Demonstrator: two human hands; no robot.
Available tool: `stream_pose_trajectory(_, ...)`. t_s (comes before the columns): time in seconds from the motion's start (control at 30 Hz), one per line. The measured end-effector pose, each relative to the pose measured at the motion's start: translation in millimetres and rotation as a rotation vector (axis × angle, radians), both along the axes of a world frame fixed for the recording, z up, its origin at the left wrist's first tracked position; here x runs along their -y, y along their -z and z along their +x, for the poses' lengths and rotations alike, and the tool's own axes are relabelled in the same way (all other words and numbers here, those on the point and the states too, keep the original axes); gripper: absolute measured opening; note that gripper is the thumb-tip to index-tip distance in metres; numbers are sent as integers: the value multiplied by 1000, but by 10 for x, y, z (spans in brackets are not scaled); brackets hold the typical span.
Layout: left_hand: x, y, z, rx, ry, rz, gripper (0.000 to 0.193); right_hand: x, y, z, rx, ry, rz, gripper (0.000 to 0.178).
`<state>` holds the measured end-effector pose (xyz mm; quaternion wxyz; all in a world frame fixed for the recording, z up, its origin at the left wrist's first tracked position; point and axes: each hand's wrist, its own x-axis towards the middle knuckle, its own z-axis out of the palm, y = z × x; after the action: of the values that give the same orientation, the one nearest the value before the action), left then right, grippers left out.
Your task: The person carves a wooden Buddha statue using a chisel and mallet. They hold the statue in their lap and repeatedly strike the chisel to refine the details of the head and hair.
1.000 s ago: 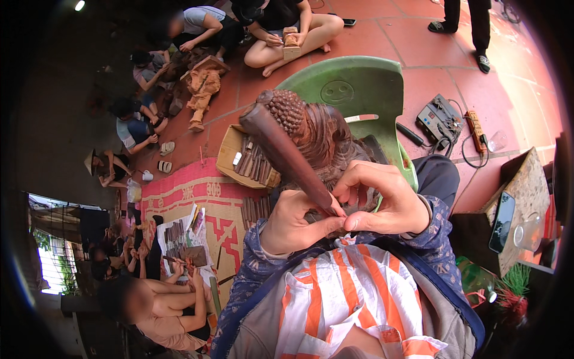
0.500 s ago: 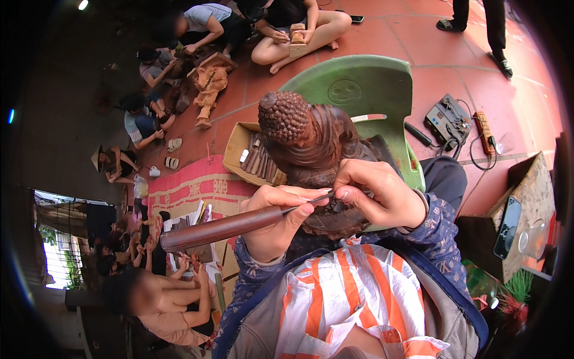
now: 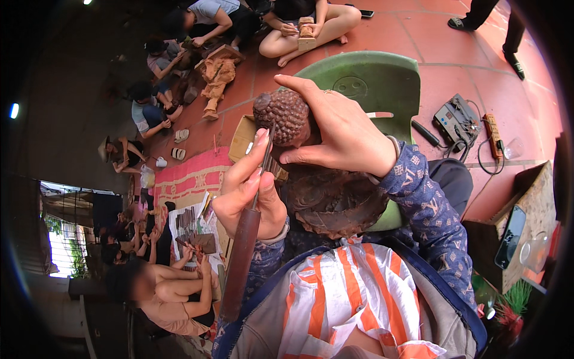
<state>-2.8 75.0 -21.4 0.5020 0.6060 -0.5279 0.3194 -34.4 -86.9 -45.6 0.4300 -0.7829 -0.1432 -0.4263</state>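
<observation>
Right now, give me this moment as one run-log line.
left hand: holds tool, tip at statue head | right hand: spread around head | green chair: beyond head

Head camera facing steeply down

It looks from the person's head over striped cloth [image 3: 335,299] at the near edge. The left hand [image 3: 236,200], right hand [image 3: 341,128] and statue [image 3: 287,116] lie close below. The wide, bent field reaches tiled floor [image 3: 442,36] on the far side, a window [image 3: 63,248] far off left and a box [image 3: 541,197] on the right, within a dark rim.
</observation>
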Motion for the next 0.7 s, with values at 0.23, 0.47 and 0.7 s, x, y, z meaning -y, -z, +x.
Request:
stream_pose_trajectory(0.23,-36,-11,18,171,-49,134,20,-12,60,66,32,89,-55,57)
stream_pose_trajectory(0.47,-38,-111,-74,270,-178,261,20,-30,66,63,64,109,-72,55)
stream_pose_trajectory(0.7,-1,-48,-79,327,-279,208,21,-57,54,51,80,116,-72,56)
